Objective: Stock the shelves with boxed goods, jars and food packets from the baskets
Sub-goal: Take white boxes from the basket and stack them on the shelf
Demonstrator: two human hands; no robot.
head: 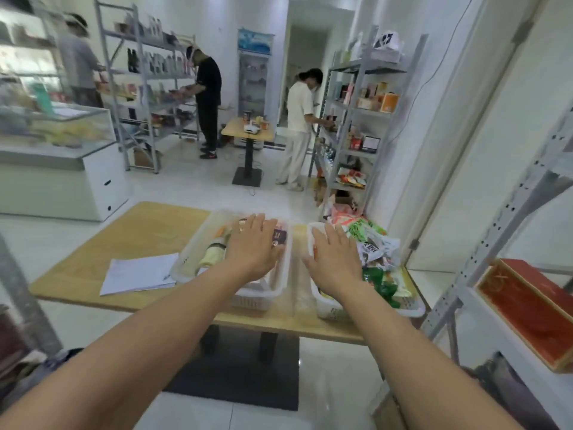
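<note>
Baskets (pixel 248 301) just beneath straight fingers (pixel 258 224)

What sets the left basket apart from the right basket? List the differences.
The left basket holds bottles and a dark box below its rim; the right basket is heaped with food packets above its rim. The left basket's goods are mostly pale; the right basket's packets are green, red and white. Shared: both are white perforated plastic, side by side on the wooden table, under the open left hand and right hand.
</note>
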